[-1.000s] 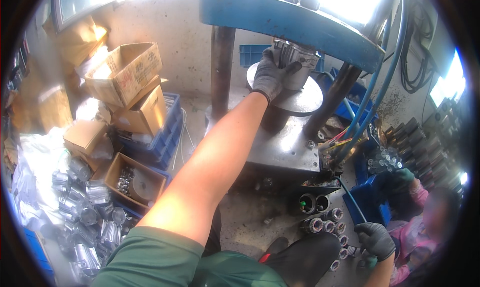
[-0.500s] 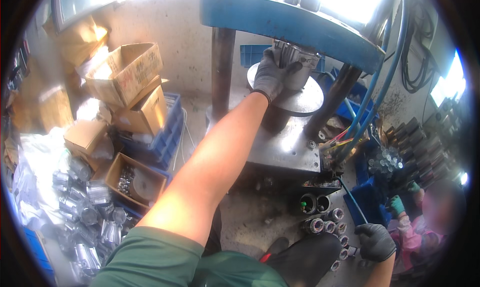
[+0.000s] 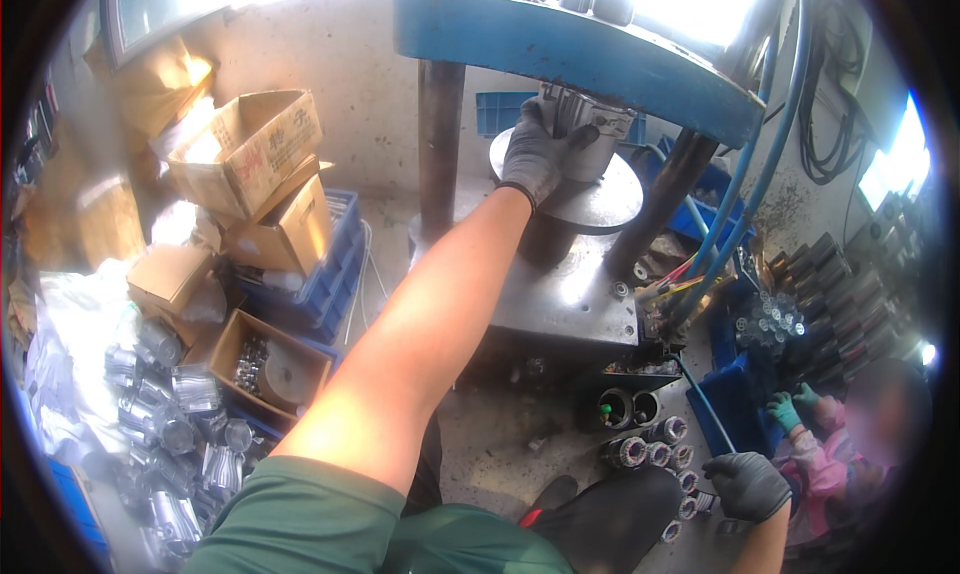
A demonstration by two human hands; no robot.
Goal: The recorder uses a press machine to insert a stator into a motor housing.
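Observation:
My left arm reaches forward to the press, and my gloved left hand (image 3: 533, 162) is closed around the near left side of a silver cylindrical metal housing (image 3: 597, 154). The housing stands upright on a round steel plate (image 3: 612, 206), right under the blue crossbeam (image 3: 580, 49) of the press; its top is partly hidden by the beam. At the lower right my gloved right hand (image 3: 748, 486) is wrapped round the end of a long, thin lever (image 3: 706, 406) that runs up to the press's side. Some of its fingers are out of sight.
Cardboard boxes (image 3: 245, 154) sit on blue crates (image 3: 335, 264) at left, above a heap of silver metal parts (image 3: 180, 424). Ring-shaped wound parts (image 3: 658, 454) stand on the floor. A co-worker's green-gloved hands (image 3: 785, 411) are at far right, beside blue bins. Blue hoses (image 3: 740, 194) hang beside the press.
My hands keep their holds on the housing and the lever. The view shifts very slightly. The co-worker's gloved hands have come closer together.

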